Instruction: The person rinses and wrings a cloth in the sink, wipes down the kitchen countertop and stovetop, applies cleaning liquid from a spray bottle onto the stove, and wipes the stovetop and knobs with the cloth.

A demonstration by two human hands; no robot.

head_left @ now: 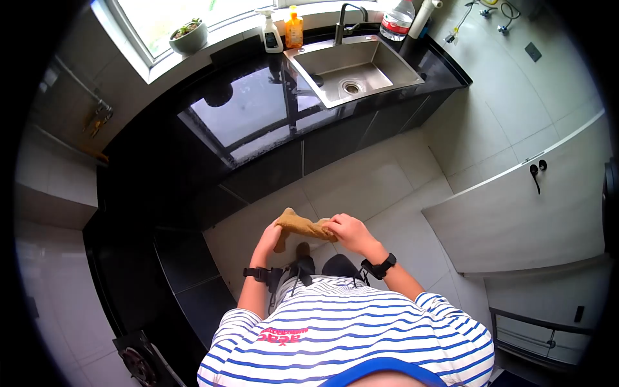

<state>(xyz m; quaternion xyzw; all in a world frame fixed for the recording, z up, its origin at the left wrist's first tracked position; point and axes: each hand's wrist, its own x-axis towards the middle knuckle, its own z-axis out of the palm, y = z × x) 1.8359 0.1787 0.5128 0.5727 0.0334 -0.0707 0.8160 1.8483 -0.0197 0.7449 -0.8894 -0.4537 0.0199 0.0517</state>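
Note:
A brown cloth (300, 225), bunched and slightly twisted, is stretched between my two hands above the floor, in front of my body. My left hand (269, 236) holds its left end, where a part of it hangs down. At its right end, my right hand (346, 230) pinches the cloth with the fingers closed. Each wrist wears a black strap.
Ahead is a black countertop (148, 122) with a steel sink (351, 68) and a faucet (340, 29). Behind it stand a spray bottle (271, 35), an orange bottle (294, 29), a large clear bottle (396, 20) and a potted plant (189, 39). A pale door (522, 206) is at the right.

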